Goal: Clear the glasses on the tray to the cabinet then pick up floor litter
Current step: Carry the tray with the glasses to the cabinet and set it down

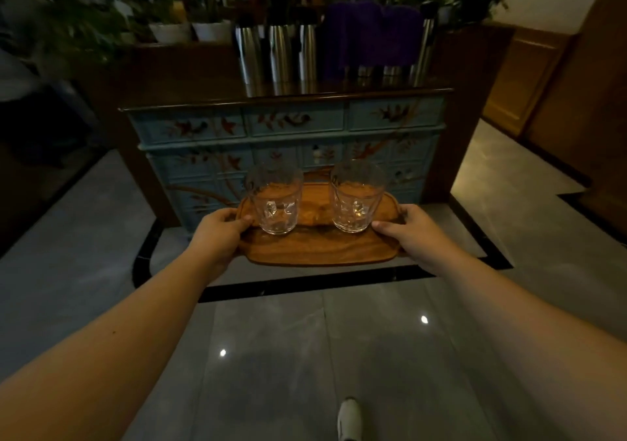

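Observation:
I hold a wooden tray (315, 250) out in front of me above the floor. My left hand (219, 233) grips its left end and my right hand (414, 232) grips its right end. Two clear empty glasses stand upright on it: one on the left (276, 199) and one on the right (356, 196), each close to a thumb. Just beyond the tray stands the blue painted cabinet (288, 135) with a dark glossy top (203, 94).
Several steel flasks (281, 53) and a purple cloth (373, 36) stand at the back of the cabinet top, with potted plants (190, 16) behind. Grey tiled floor (271, 355) with a black border strip lies below. My white shoe (349, 418) shows at the bottom. Wooden panelling stands right.

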